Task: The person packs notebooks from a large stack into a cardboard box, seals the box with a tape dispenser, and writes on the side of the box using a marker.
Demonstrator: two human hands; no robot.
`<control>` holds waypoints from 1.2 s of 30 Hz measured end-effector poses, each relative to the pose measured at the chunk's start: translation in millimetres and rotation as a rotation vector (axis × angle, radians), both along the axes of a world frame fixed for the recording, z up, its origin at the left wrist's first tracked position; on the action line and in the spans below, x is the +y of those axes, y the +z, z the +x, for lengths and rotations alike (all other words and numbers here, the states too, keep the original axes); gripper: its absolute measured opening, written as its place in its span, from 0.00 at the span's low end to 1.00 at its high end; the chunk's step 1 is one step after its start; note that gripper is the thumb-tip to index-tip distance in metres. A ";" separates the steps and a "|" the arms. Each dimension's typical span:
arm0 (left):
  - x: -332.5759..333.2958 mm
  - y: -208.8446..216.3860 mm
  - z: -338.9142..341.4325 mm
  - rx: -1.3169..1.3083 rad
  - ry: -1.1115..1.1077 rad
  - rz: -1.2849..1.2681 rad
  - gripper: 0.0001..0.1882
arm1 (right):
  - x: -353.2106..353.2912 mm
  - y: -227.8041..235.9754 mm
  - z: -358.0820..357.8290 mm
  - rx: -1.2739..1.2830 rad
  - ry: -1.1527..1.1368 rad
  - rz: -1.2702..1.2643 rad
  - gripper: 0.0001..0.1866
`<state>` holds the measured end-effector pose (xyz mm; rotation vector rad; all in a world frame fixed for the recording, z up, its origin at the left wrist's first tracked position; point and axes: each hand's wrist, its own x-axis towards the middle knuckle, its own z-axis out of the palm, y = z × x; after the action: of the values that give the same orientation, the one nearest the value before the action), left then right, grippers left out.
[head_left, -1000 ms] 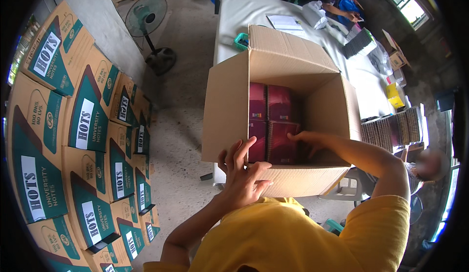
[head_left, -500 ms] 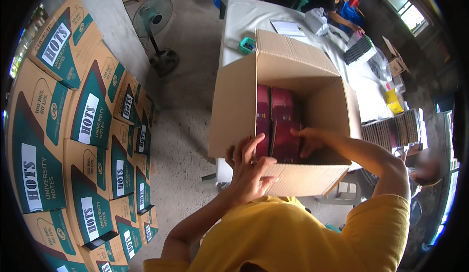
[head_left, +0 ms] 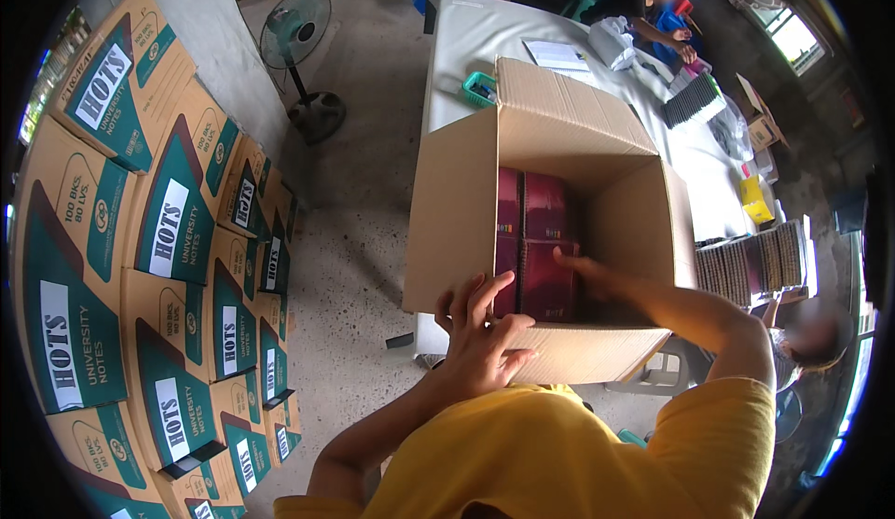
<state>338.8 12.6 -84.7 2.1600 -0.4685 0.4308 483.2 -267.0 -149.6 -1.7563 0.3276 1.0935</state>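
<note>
An open cardboard carton (head_left: pixel 597 356) stands in front of me with its flaps raised. Inside, stacks of maroon-covered notebooks (head_left: pixel 548 276) sit side by side against its left wall, dark gaps between them. My left hand (head_left: pixel 480 328) rests at the near left corner of the carton, fingers spread and bent over the edge, with nothing visibly held. My right hand (head_left: pixel 601 276) reaches into the carton from the right. One digit stretches over the edge of the near right stack; the other fingers go down beside it, partly hidden.
Printed cartons (head_left: pixel 168 230) are piled at the left, near a standing fan (head_left: pixel 296 34). Behind the carton, a white-covered table (head_left: pixel 457 39) bears a green basket (head_left: pixel 479 88) and notebook stacks (head_left: pixel 755 258). One person (head_left: pixel 643 6) works at the far side; another (head_left: pixel 806 337) is at the right.
My right hand has shifted slightly, its fingers now lower beside the near right stack. The left hand stays at the carton's corner. The whole view has shifted slightly.
</note>
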 end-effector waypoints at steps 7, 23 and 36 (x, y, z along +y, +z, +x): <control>0.5 -2.2 1.3 0.000 0.013 -0.015 0.21 | 11.0 27.6 15.4 0.329 -0.187 0.056 0.45; 3.0 -4.4 1.4 0.019 -0.009 -0.020 0.22 | -21.0 -14.0 1.6 -0.142 -0.126 -0.042 0.41; 5.5 -8.4 0.2 0.038 -0.012 -0.020 0.22 | -25.7 65.8 33.2 -0.304 -0.280 -0.236 0.40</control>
<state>339.0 18.1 -93.1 2.1418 -0.4539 0.3856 516.4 -292.7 -83.8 -1.9813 0.5112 0.5962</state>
